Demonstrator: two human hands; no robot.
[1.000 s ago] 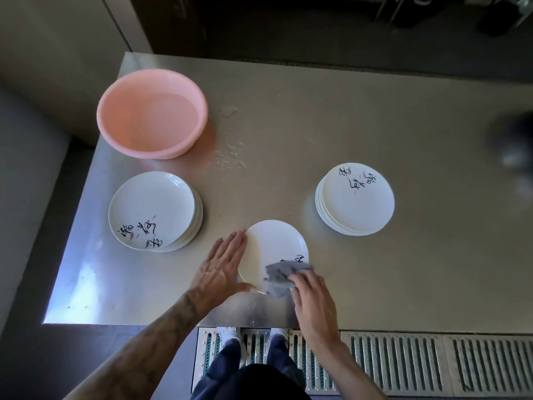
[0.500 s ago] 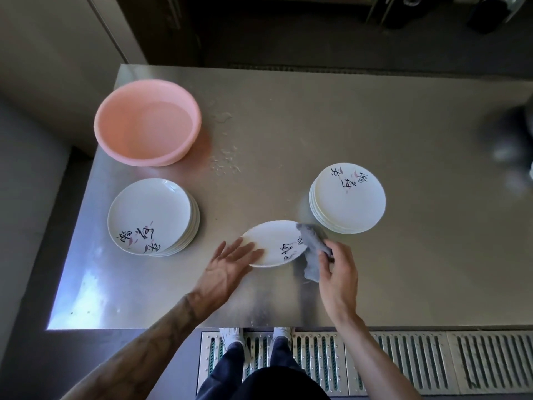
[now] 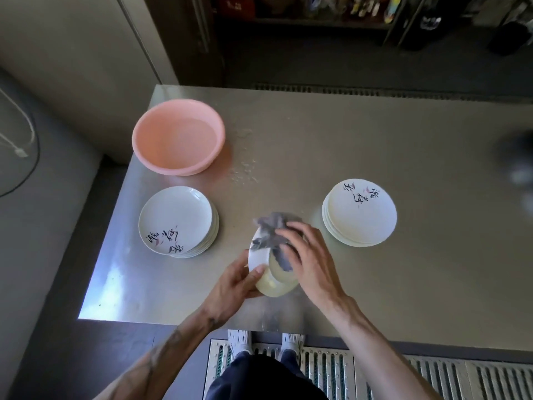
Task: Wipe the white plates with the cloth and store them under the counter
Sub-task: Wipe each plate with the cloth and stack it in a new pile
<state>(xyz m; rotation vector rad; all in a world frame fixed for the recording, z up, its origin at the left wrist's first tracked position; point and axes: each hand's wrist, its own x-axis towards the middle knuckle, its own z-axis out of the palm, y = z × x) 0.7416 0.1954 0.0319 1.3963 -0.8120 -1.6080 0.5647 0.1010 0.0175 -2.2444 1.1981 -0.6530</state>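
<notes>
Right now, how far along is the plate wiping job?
Done: unclear; the left stack and right stack both sit on the counter, and I cannot tell which is wiped. In hand: the left hand holds one plate tilted while the right hand rubs it with the grey cloth. Left: storing them under the counter.

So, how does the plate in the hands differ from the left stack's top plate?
The held plate stands tilted; the left stack's top plate lies flat. The held plate is gripped by the left hand and partly covered by the grey cloth in the right hand; the top plate is bare, untouched. Both are white and round.
</notes>
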